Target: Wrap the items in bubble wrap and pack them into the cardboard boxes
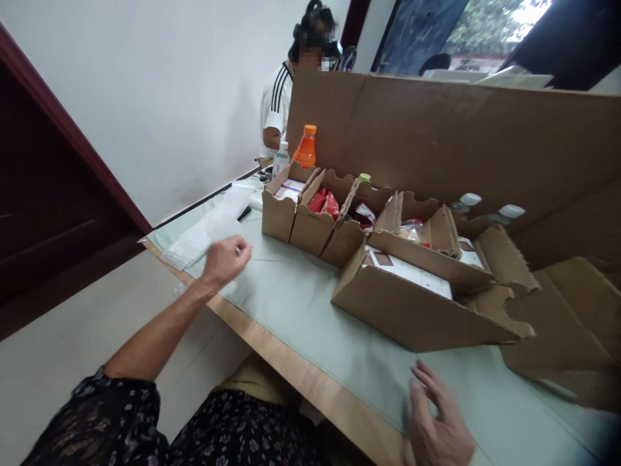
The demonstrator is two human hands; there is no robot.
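My left hand point(226, 262) is curled closed above the table, near its front edge. Beside it lies a stack of clear plastic bags point(206, 234); whether anything sits inside the curled fingers is hidden. At the lower right, my right hand point(439, 421) is open over the table covering, thumb and fingers apart and nothing in it. Just beyond that hand stands a long cardboard bin point(417, 317) with white boxes point(412, 272) inside. Farther back, a row of cardboard bins includes one with red packets point(324, 202) and one with purple-edged white boxes point(290, 189).
An orange-capped bottle point(305, 149) and a clear bottle point(281, 158) stand behind the row. A tall cardboard panel point(436, 136) rises at the back. Another person point(276, 103) sits beyond the table. At the right is a larger cardboard piece point(567, 323).
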